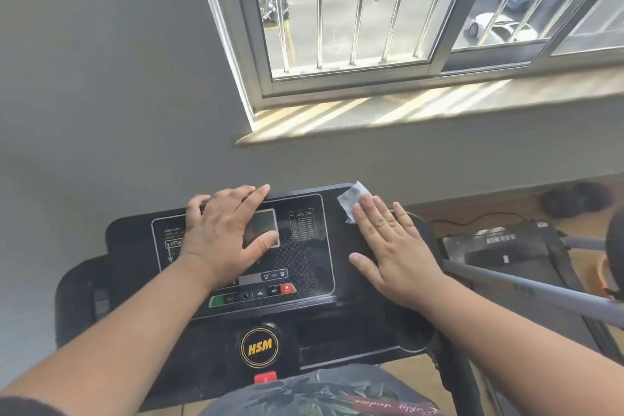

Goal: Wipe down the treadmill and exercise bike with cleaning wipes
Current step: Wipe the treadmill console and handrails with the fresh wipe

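Observation:
The black treadmill console (141,240) fills the lower middle of the view, with a display panel, buttons and a round HSM badge (260,347). My left hand (226,233) rests flat over the display screen, fingers straight and reaching the console's top edge. My right hand (391,246) lies flat on the console's right side and presses a white cleaning wipe (351,197) against it. Only the wipe's far corner shows beyond the fingertips, at the console's upper right corner.
A grey wall and a barred window with a sunlit sill (388,111) stand behind the console. To the right are a second treadmill (506,246) on the wooden floor, a grey handrail (526,287) and a dark object (574,199) by the wall.

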